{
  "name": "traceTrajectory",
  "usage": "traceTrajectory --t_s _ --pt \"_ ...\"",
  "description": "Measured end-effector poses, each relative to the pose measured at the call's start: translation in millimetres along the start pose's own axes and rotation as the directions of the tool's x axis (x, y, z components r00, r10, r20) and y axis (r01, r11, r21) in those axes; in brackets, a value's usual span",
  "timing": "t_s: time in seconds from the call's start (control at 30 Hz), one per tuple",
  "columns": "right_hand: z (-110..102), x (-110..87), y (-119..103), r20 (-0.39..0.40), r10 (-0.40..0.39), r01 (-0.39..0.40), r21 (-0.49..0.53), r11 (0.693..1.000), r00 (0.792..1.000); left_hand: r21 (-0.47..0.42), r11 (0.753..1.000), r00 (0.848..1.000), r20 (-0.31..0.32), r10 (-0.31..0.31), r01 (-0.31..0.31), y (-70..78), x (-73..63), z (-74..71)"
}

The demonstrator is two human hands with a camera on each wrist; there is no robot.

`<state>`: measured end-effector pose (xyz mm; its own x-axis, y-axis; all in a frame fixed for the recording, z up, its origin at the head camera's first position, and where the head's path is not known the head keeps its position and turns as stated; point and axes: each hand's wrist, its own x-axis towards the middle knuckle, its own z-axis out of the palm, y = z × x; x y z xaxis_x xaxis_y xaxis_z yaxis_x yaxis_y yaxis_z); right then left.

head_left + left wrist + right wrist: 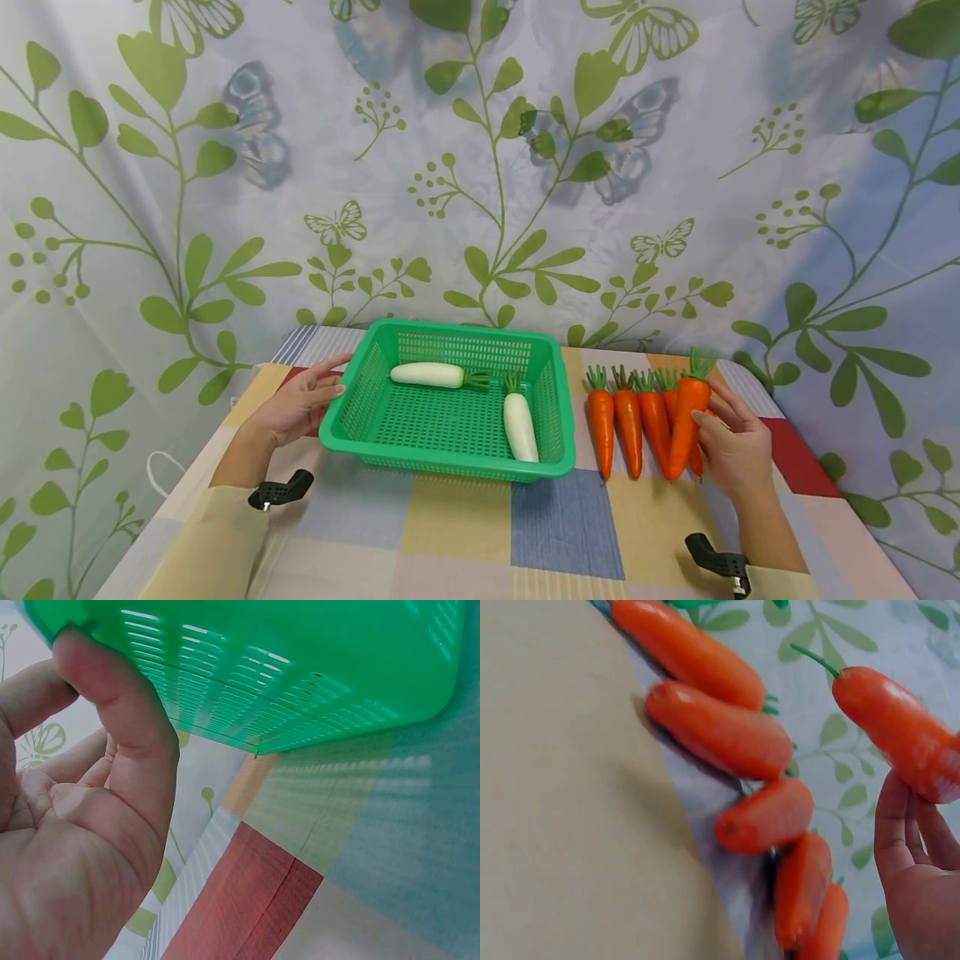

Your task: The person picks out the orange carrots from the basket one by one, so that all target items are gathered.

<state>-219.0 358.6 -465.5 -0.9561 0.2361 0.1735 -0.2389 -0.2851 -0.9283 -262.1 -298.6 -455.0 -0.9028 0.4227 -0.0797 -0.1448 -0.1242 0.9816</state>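
Note:
A green plastic basket (450, 468) with slotted walls stands on the table, two white radishes with green tops inside. One radish (426, 374) lies sideways along the back; the other radish (520, 427) lies lengthwise at the right. My left hand (300, 404) holds the basket's left rim, thumb at the edge. My right hand (733, 437) grips an orange carrot (687, 421) between thumb and fingers, its green top pointing up. That carrot (889, 724) is raised apart from the row in the right wrist view. Several other carrots (602, 425) lie side by side just left of this hand.
A patchwork cloth (450, 521) covers the table. Behind it hangs a pale curtain (390, 175) printed with green leaves and butterflies. A white cable (157, 475) shows at the table's left edge.

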Motion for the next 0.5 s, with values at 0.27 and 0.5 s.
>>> traceTrajectory --t_s 0.27,0.5 --pt "-24 9.7 -9 -0.088 0.01 -0.009 0.014 1.0 0.996 0.01 1.0 1.0 -0.007 0.002 -0.002 0.1 0.3 0.4" --pt "-49 21.8 -12 -0.138 0.048 -0.045 0.029 0.999 0.989 0.018 1.0 1.0 -0.016 -0.008 0.009 1.8 -0.3 1.8"
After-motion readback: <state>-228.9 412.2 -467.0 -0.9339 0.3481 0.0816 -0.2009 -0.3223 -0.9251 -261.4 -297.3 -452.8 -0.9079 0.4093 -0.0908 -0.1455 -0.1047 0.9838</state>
